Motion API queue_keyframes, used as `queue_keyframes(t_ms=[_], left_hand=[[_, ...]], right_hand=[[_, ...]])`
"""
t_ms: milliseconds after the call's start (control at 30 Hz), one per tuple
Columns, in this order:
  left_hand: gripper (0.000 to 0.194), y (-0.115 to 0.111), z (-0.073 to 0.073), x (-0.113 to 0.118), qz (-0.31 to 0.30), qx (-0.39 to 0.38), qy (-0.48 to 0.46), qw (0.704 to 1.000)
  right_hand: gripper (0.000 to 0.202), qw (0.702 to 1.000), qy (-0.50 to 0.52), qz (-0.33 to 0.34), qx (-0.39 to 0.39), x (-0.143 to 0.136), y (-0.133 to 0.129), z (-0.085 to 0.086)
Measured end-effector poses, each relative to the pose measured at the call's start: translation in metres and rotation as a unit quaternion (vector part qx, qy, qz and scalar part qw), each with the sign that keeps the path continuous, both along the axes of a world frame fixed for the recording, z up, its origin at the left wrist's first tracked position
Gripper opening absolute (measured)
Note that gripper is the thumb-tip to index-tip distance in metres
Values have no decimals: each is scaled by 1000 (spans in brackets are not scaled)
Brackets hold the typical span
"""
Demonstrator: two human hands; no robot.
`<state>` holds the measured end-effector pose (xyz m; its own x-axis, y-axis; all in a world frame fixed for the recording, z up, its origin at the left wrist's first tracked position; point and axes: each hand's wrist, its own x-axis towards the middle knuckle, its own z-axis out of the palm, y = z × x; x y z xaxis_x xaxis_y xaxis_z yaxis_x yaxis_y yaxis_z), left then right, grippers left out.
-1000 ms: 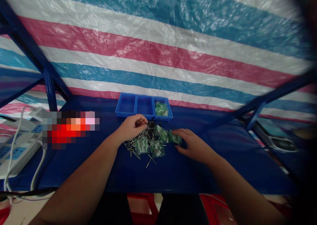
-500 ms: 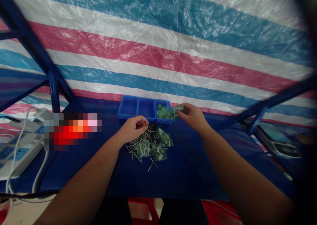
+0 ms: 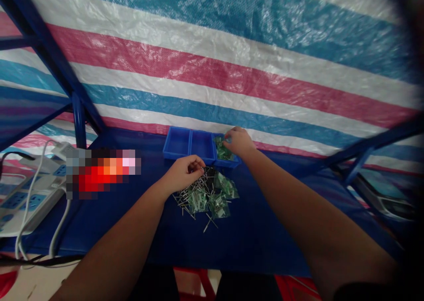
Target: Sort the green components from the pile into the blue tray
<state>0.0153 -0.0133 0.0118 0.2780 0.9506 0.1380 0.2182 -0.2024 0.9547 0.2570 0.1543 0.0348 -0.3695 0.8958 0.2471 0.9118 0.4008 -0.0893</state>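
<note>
My left hand [image 3: 185, 172] is curled, thumb near fingertips, over the upper left of a pile of thin metal pins [image 3: 181, 200]; whatever lies between its fingertips is too small to make out. My right hand [image 3: 240, 141] is at the right compartment of a blue three-part tray [image 3: 228, 163], fingers bent down onto the small clear plastic bags [image 3: 221, 149] inside, apparently pinching one. Its fingertips are partly hidden. Several filled small bags [image 3: 220, 205] with a greenish look lie on the right side of the pin pile.
The tray's left and middle compartments show bare blue bottoms. A white power strip [image 3: 24, 204] with cables lies left, beside a pixelated red object [image 3: 102, 173]. A scale-like device [image 3: 384, 199] stands at right. Blue frame posts [image 3: 78, 120] and striped sheeting [image 3: 212, 80] bound the table [image 3: 251, 243].
My right hand has moved left, from beside the tray with a small bag to over the right compartment. My left hand has barely moved. The view has shifted slightly.
</note>
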Motion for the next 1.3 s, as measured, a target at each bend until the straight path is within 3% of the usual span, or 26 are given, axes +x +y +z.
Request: queue_keyframes(t_ms=[200, 367, 467, 533, 633, 700, 800, 1133, 1300], left_hand=[[14, 0, 0, 0, -2, 8, 3, 1000], [14, 0, -1, 0, -4, 8, 7, 1000], [14, 0, -1, 0, -4, 5, 8, 1000], [15, 0, -1, 0, -5, 1, 12, 1000], [15, 0, -1, 1, -7, -2, 16, 1000], [14, 0, -1, 1, -6, 1, 15, 1000], [14, 0, -2, 1, -6, 5, 15, 1000], [16, 0, -4, 0, -14, 10, 23, 1000], [15, 0, -4, 1, -16, 9, 24, 1000]], right_hand=[[37, 998, 49, 33, 31, 7, -1, 2], [32, 989, 136, -21, 49, 11, -7, 13], [32, 984, 167, -58, -10, 10, -9, 15], [27, 989, 134, -36, -44, 9, -11, 11], [20, 998, 54, 38, 3, 7, -15, 5], [25, 996, 29, 77, 41, 7, -20, 3], [33, 992, -6, 126, 15, 7, -26, 2], [34, 985, -117, 124, -21, -9, -35, 5], [34, 977, -106, 175, -54, -7, -27, 2]])
